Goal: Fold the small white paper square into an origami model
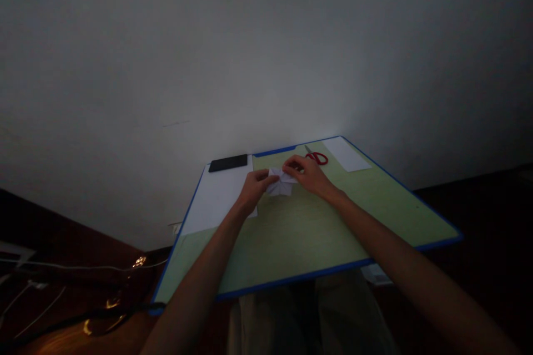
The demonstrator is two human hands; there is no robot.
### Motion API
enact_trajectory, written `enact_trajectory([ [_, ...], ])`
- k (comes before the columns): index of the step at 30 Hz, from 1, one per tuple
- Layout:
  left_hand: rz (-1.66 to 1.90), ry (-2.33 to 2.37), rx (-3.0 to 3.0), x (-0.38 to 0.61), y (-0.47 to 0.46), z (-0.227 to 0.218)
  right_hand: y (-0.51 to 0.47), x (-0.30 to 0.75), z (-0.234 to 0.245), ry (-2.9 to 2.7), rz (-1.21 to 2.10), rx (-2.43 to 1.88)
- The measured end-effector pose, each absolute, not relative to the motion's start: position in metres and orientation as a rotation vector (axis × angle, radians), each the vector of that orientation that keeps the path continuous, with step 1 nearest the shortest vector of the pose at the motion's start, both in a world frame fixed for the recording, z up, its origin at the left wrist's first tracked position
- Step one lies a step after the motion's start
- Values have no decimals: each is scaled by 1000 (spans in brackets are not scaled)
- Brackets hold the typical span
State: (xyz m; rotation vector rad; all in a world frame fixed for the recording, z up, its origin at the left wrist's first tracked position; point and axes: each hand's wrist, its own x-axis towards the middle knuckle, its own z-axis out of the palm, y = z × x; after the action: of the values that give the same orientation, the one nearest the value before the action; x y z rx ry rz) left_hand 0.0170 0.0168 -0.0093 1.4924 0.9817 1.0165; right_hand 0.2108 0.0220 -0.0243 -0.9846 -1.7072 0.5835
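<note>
A small folded white paper piece [282,184] lies on a green board with a blue rim [316,274]. My left hand [253,189] pinches the paper's left side, fingers closed on it. My right hand [303,173] grips the paper's upper right part, fingers curled over it. The two hands meet over the far middle of the board.
Red-handled scissors [317,157] lie just behind my right hand. A white sheet [216,199] covers the board's left side, a dark flat phone [227,163] at its far end. Another white paper [346,154] sits at the far right corner. Cables [37,288] lie on the dark floor at left.
</note>
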Motion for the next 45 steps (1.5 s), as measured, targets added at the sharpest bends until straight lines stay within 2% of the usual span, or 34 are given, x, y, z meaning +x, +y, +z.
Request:
enact_trajectory([
  [35, 997, 963, 1490, 19, 15, -10, 18, 207, -19, -1737, 506, -965],
  [45, 986, 948, 1447, 17, 18, -14, 15, 207, -21, -1759, 586, -959],
])
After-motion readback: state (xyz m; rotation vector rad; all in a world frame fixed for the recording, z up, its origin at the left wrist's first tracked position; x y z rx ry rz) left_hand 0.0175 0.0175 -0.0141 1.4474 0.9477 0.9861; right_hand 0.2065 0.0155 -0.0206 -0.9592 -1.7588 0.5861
